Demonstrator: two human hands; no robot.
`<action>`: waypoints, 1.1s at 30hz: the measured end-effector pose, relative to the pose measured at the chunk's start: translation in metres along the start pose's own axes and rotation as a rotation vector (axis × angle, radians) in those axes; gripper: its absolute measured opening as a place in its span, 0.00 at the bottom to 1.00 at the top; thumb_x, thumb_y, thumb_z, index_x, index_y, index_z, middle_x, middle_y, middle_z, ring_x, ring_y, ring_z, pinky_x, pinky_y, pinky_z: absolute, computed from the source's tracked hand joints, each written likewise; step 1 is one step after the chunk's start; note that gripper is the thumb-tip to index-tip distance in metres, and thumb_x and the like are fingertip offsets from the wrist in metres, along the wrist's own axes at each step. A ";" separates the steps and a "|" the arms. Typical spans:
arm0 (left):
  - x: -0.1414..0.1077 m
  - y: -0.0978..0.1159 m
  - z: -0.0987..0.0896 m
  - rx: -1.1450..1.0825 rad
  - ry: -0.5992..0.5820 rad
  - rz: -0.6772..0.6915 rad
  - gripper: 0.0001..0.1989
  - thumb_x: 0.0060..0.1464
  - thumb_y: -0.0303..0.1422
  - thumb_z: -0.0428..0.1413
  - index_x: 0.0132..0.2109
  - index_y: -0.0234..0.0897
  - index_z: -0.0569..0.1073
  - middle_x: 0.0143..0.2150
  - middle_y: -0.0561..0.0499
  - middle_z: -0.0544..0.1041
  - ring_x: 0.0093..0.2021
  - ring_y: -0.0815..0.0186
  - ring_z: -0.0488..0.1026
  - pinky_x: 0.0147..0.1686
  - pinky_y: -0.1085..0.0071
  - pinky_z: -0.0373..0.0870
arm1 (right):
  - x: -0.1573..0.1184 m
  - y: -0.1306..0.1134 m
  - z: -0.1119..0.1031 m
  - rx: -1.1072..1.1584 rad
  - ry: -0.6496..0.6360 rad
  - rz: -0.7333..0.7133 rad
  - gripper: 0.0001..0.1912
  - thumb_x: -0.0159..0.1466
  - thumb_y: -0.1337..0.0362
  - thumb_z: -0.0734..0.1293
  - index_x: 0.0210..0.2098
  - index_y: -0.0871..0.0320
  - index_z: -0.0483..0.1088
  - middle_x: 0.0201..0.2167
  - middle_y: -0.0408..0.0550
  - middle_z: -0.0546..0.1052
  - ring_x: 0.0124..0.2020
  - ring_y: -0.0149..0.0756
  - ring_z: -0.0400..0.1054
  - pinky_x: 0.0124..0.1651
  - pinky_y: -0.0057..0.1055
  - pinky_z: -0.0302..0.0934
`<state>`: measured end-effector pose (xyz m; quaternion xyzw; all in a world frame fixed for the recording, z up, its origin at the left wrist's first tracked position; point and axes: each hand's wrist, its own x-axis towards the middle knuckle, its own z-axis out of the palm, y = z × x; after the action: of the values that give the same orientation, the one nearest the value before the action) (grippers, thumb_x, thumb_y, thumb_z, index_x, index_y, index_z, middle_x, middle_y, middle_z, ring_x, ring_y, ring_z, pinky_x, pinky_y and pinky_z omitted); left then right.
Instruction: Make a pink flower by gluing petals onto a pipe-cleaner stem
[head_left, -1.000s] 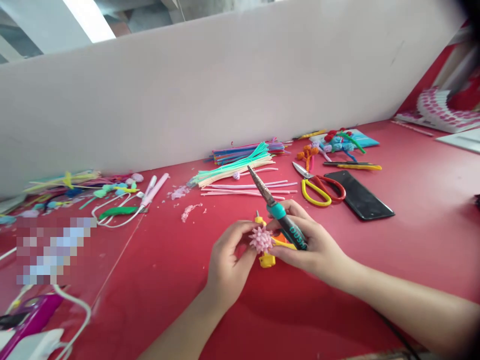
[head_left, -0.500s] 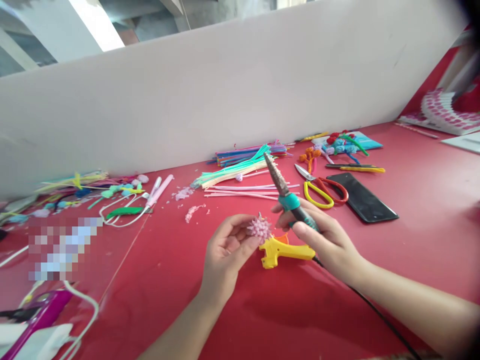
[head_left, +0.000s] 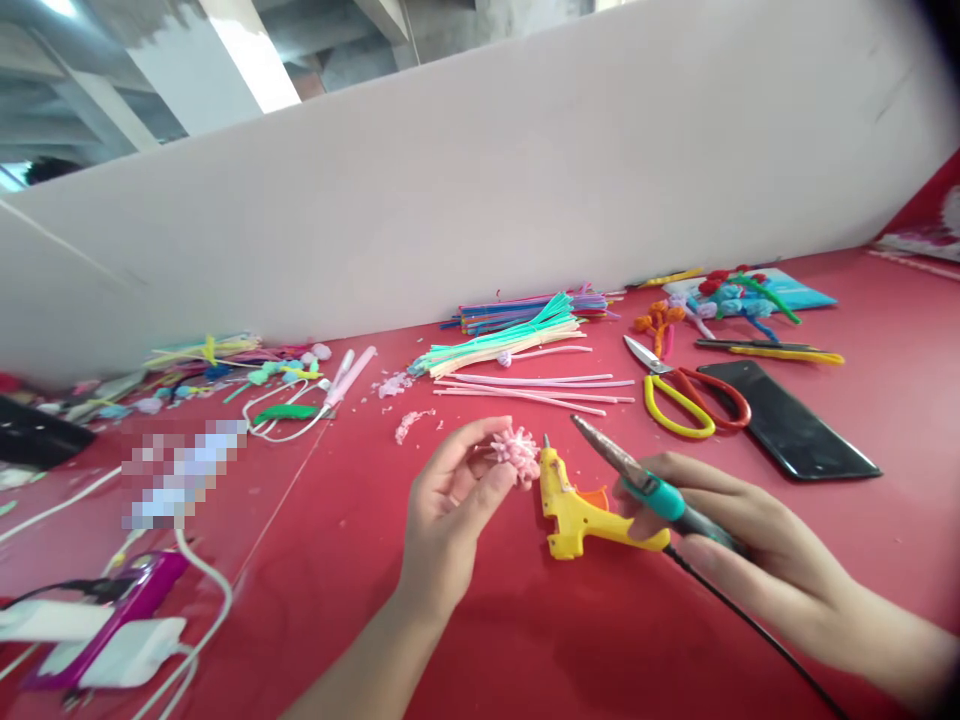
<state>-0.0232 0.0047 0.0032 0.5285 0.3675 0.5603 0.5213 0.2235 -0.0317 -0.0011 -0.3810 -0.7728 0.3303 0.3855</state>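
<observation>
My left hand pinches a spiky pink pipe-cleaner flower between thumb and fingers. Its lighter centre faces up, and part of it is hidden behind the thumb. To the right, my right hand is wrapped around what look like needle-nose pliers, with a stained tapered metal nose and a teal and dark grip. The nose points up and left, apart from the flower. Between my hands a yellow glue gun lies on the table, its nozzle close beside the flower.
Pink pipe cleaners lie beyond my hands, with bundled pipe cleaners behind. Scissors and a black phone are at right. A pink heating tool, white cables and a purple power strip occupy the left. A white partition stands behind.
My right hand has lowered and moved right with the pliers, away from the flower. The flower has turned so its paler centre shows. The whole view has shifted slightly.
</observation>
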 end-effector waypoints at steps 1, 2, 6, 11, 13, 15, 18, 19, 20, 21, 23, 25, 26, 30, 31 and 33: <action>0.001 -0.001 0.000 0.002 0.009 -0.003 0.14 0.54 0.31 0.59 0.49 0.42 0.74 0.39 0.49 0.76 0.38 0.67 0.74 0.41 0.71 0.72 | 0.000 0.001 0.003 0.089 0.001 0.058 0.11 0.66 0.61 0.59 0.38 0.51 0.74 0.40 0.50 0.75 0.44 0.41 0.70 0.45 0.32 0.66; 0.001 -0.002 0.000 0.004 0.017 -0.007 0.14 0.54 0.31 0.59 0.49 0.42 0.74 0.39 0.49 0.76 0.39 0.67 0.74 0.41 0.72 0.72 | 0.000 0.002 0.005 0.196 0.001 0.127 0.13 0.66 0.59 0.58 0.38 0.51 0.74 0.39 0.50 0.76 0.42 0.41 0.71 0.45 0.33 0.66; 0.003 -0.003 0.002 -0.025 0.000 -0.025 0.13 0.54 0.30 0.59 0.48 0.41 0.75 0.37 0.50 0.77 0.35 0.68 0.75 0.36 0.73 0.73 | 0.004 0.005 0.009 0.574 -0.053 0.343 0.14 0.62 0.52 0.63 0.35 0.55 0.74 0.39 0.51 0.77 0.34 0.40 0.73 0.38 0.35 0.68; 0.003 0.001 0.006 -0.031 -0.017 -0.015 0.12 0.54 0.31 0.58 0.46 0.41 0.74 0.32 0.51 0.77 0.28 0.69 0.74 0.29 0.73 0.73 | 0.002 0.003 0.003 0.348 -0.081 0.293 0.10 0.63 0.55 0.62 0.38 0.51 0.73 0.34 0.47 0.77 0.36 0.39 0.72 0.39 0.32 0.68; 0.002 0.001 0.007 -0.011 -0.003 0.005 0.12 0.54 0.31 0.59 0.46 0.41 0.74 0.31 0.51 0.77 0.28 0.69 0.74 0.28 0.73 0.73 | -0.002 0.002 0.002 0.234 -0.112 0.239 0.10 0.65 0.56 0.60 0.40 0.50 0.72 0.35 0.47 0.77 0.36 0.39 0.72 0.39 0.32 0.68; 0.000 0.001 0.007 0.012 -0.010 0.014 0.12 0.54 0.30 0.58 0.46 0.42 0.74 0.32 0.51 0.77 0.29 0.69 0.74 0.28 0.74 0.72 | -0.005 0.002 0.002 0.121 -0.126 0.199 0.10 0.65 0.57 0.59 0.40 0.49 0.72 0.38 0.47 0.77 0.40 0.40 0.72 0.40 0.31 0.69; -0.002 0.001 0.008 0.022 -0.004 0.028 0.11 0.54 0.29 0.58 0.46 0.42 0.74 0.32 0.52 0.77 0.29 0.70 0.74 0.28 0.75 0.72 | -0.007 0.000 0.004 -0.063 -0.113 0.118 0.10 0.64 0.59 0.61 0.42 0.49 0.72 0.44 0.49 0.75 0.49 0.44 0.70 0.42 0.30 0.68; -0.002 0.001 0.008 0.019 0.003 0.035 0.11 0.54 0.29 0.58 0.46 0.42 0.74 0.31 0.52 0.77 0.28 0.70 0.74 0.27 0.75 0.72 | -0.007 -0.001 0.004 -0.125 -0.114 0.082 0.09 0.63 0.59 0.62 0.41 0.50 0.72 0.45 0.50 0.74 0.49 0.44 0.69 0.41 0.29 0.69; -0.003 0.002 0.009 0.014 0.011 0.044 0.11 0.54 0.29 0.58 0.46 0.42 0.74 0.31 0.52 0.76 0.27 0.70 0.74 0.26 0.75 0.72 | -0.006 -0.001 0.005 -0.187 -0.113 0.043 0.08 0.62 0.60 0.64 0.40 0.51 0.72 0.46 0.52 0.73 0.47 0.44 0.70 0.40 0.29 0.69; -0.003 0.002 0.009 0.009 0.019 0.051 0.12 0.54 0.30 0.58 0.47 0.43 0.74 0.30 0.52 0.76 0.27 0.70 0.73 0.25 0.75 0.72 | -0.005 -0.002 0.005 -0.248 -0.108 0.007 0.07 0.61 0.60 0.65 0.39 0.51 0.72 0.47 0.53 0.72 0.45 0.44 0.70 0.39 0.30 0.69; -0.005 0.003 0.009 0.006 0.026 0.061 0.12 0.54 0.31 0.58 0.47 0.43 0.74 0.30 0.52 0.76 0.27 0.69 0.74 0.26 0.73 0.73 | -0.003 -0.001 0.005 -0.361 -0.077 -0.065 0.07 0.59 0.61 0.67 0.38 0.52 0.72 0.47 0.55 0.70 0.42 0.42 0.71 0.39 0.31 0.68; -0.006 0.002 0.008 0.017 0.045 0.074 0.12 0.54 0.31 0.58 0.47 0.44 0.74 0.32 0.51 0.77 0.30 0.67 0.75 0.29 0.70 0.76 | -0.002 0.001 0.005 -0.446 -0.032 -0.131 0.09 0.58 0.62 0.68 0.39 0.52 0.72 0.45 0.55 0.70 0.39 0.42 0.70 0.39 0.33 0.68; -0.006 0.002 0.007 0.029 0.055 0.083 0.11 0.54 0.31 0.58 0.46 0.44 0.75 0.34 0.51 0.77 0.31 0.65 0.76 0.31 0.68 0.77 | -0.002 0.003 0.005 -0.473 -0.012 -0.150 0.10 0.58 0.62 0.68 0.40 0.53 0.72 0.44 0.55 0.71 0.38 0.42 0.70 0.39 0.34 0.67; -0.007 0.001 0.006 0.069 0.073 0.139 0.12 0.55 0.30 0.58 0.46 0.44 0.75 0.38 0.51 0.77 0.33 0.65 0.76 0.34 0.67 0.77 | -0.003 0.007 0.004 -0.503 0.022 -0.184 0.08 0.58 0.64 0.67 0.39 0.54 0.71 0.43 0.56 0.70 0.38 0.41 0.70 0.38 0.33 0.67; -0.007 0.001 0.006 0.068 0.066 0.157 0.12 0.55 0.29 0.58 0.47 0.44 0.75 0.38 0.51 0.77 0.33 0.66 0.76 0.35 0.68 0.77 | -0.003 0.008 0.004 -0.511 0.037 -0.195 0.08 0.58 0.64 0.66 0.38 0.54 0.71 0.43 0.56 0.70 0.38 0.40 0.70 0.38 0.32 0.66; -0.007 0.001 0.006 0.065 0.068 0.189 0.13 0.55 0.28 0.57 0.47 0.45 0.76 0.38 0.51 0.77 0.34 0.66 0.77 0.35 0.70 0.78 | -0.003 0.008 0.003 -0.553 0.076 -0.229 0.06 0.57 0.63 0.67 0.36 0.54 0.71 0.43 0.56 0.70 0.36 0.40 0.69 0.37 0.32 0.66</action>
<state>-0.0181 -0.0036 0.0038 0.5580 0.3515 0.6124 0.4359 0.2247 -0.0306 -0.0100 -0.3941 -0.8563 0.0471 0.3306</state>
